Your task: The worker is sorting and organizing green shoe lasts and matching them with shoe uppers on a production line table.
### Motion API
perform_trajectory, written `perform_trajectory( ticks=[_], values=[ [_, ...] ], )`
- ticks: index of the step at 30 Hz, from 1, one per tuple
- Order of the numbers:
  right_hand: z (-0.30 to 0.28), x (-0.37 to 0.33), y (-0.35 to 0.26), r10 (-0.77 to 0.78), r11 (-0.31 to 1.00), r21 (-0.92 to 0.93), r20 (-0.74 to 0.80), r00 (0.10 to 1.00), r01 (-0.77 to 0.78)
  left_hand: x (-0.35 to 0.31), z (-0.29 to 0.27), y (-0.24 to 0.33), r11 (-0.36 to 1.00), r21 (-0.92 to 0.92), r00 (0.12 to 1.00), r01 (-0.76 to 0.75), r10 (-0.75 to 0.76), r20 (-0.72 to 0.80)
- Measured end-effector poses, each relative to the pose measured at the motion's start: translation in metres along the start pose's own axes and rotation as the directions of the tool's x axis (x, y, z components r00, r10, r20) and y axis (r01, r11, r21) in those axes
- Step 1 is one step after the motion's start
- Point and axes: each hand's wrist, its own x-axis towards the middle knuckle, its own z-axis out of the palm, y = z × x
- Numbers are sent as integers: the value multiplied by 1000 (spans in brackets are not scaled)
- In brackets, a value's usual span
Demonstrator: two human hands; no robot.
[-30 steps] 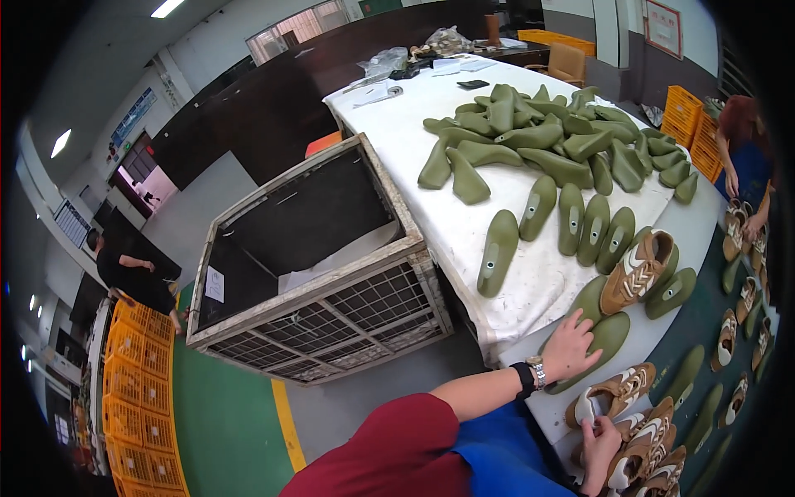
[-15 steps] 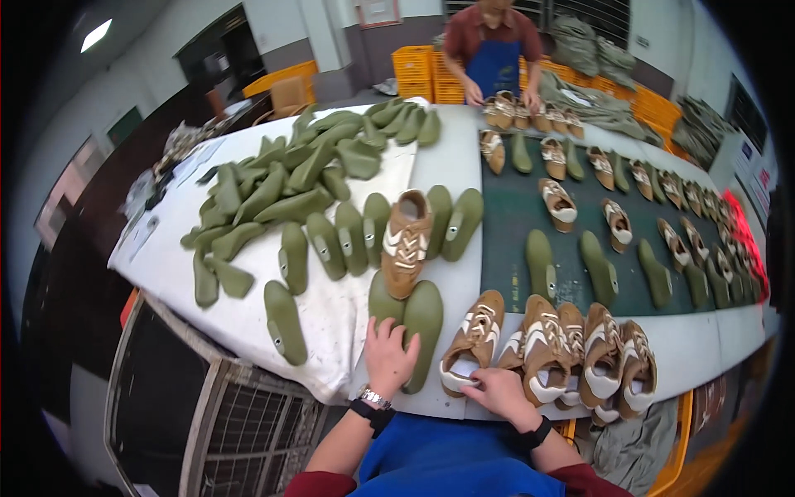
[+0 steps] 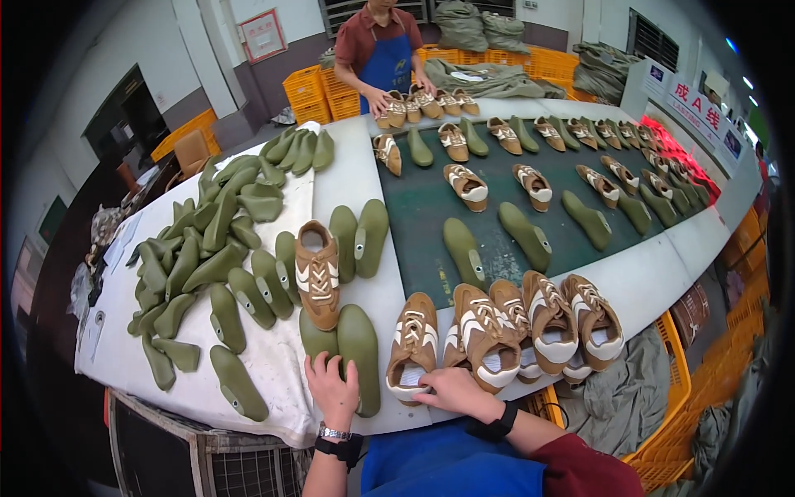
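Note:
On the near edge of the table, my left hand (image 3: pixel 333 388) is curled over the near end of a green shoe last (image 3: pixel 316 333), hiding that end. A second green last (image 3: pixel 358 356) lies right beside it, close to my thumb. My right hand (image 3: pixel 457 391) pinches the heel collar of a brown sneaker (image 3: pixel 413 344) with white stripes and laces; its open heel faces me. Beyond my left hand, another brown sneaker (image 3: pixel 317 277) lies toe toward me, its toe over the far ends of the two lasts. More brown sneakers (image 3: pixel 484 340) stand to the right.
A heap of green lasts (image 3: pixel 203 236) covers the white cloth at left. Sneakers and lasts stand in rows on the green belt (image 3: pixel 497 240). Across the table, a co-worker (image 3: pixel 385 54) handles sneakers. An orange crate (image 3: pixel 675 373) with grey cloth stands at the near right.
My view has swung to the right, so the table appears further left. Both hands stay at the same last and sneaker. The co-worker's hands remain at the far sneakers.

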Motion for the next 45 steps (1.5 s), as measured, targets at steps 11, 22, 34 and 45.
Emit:
perform_trajectory(
  ticks=[11,22,34,45],
  values=[
    [-30,-8,-10,-50,999,-19,30,998,51,1,2,-7,999,-10,999,-32,31,-7],
    [-230,36,-52,135,988,48,169,976,-145,4,-4,-9,998,-27,999,-48,48,1],
    [-176,278,140,434,890,-217,135,891,-401,9,-9,-7,998,-50,993,38,-32,112],
    [-99,310,183,462,879,-100,-63,884,-467,7,-10,-7,998,-40,992,52,-47,120]
  ],
)
